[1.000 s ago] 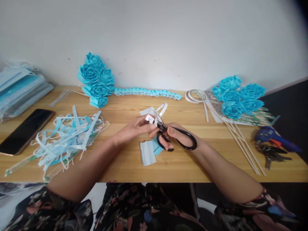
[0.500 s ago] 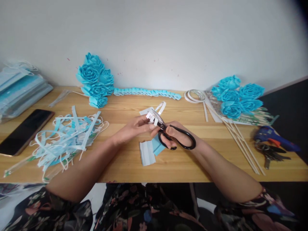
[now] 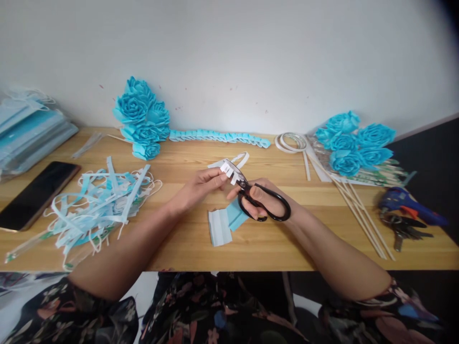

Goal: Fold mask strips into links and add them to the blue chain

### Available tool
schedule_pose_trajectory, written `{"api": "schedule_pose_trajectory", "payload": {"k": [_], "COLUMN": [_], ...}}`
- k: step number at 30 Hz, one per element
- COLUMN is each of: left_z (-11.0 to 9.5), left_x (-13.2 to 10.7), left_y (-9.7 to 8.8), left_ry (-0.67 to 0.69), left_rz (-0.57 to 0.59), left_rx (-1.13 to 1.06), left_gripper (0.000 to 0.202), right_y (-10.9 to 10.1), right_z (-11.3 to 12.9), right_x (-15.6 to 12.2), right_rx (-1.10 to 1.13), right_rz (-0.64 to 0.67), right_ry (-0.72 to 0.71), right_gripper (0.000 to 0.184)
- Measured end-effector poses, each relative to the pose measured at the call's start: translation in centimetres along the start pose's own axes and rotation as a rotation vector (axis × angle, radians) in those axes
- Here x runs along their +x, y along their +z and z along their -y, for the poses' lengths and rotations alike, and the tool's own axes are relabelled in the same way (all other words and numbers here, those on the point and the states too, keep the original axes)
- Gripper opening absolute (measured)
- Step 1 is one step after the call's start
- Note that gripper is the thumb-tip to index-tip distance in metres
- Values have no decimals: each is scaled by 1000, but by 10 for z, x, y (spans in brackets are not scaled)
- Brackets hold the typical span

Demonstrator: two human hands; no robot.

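Note:
My right hand is closed around a pair of black-handled scissors, fingers through the loops. The blades point up and left, along a row of short white strips of tape stuck to one blade. My left hand pinches at the end of this row with thumb and forefinger, near the blade tip. Just behind the blades a white tape loop curls up. On the table below the hands lie a pale pleated piece and a blue piece of mask fabric.
Mask scraps, a phone and packed masks lie left. Blue fabric roses, a pleated strip and tape rolls line the back. Right are more roses, sticks, a glue gun and keys.
My left fingers have drawn slightly left and back along the tape strips, so more of the row on the blade shows. The scissors stay nearly in place.

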State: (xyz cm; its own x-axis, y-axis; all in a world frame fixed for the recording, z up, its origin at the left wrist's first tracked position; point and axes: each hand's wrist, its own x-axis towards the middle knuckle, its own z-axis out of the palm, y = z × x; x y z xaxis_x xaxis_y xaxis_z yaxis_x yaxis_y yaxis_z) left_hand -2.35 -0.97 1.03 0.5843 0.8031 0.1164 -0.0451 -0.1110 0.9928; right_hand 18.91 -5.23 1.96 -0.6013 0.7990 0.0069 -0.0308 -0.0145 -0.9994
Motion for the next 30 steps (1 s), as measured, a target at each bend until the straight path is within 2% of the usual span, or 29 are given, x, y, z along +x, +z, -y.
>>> {"api": "schedule_pose_trajectory", "payload": {"k": [7,13,16,23,30], "left_z": [0,7,10,17,9], "left_x": [3,6,5,5,4], "left_y": [1,-2,-3,-5,0], "left_ry": [58,-39,-40,-44,-76], "left_rz": [-85,-260,-274,-210,-162], "left_rx": [-63,-146,-187,-228,-256], "left_gripper": [38,31,29,32,37], "right_y": [-2,-1,-2,-5,-5], "right_z": [-5,0,-2,-6,-3], "right_x": [-1,-3,-3,-2,-3], "right_rx": [79,57,62,47,17], "right_rz": [149,301,279,189,164], "right_ry": [-52,0,17,33,40], "right_gripper": [80,82,80,73,71]}}
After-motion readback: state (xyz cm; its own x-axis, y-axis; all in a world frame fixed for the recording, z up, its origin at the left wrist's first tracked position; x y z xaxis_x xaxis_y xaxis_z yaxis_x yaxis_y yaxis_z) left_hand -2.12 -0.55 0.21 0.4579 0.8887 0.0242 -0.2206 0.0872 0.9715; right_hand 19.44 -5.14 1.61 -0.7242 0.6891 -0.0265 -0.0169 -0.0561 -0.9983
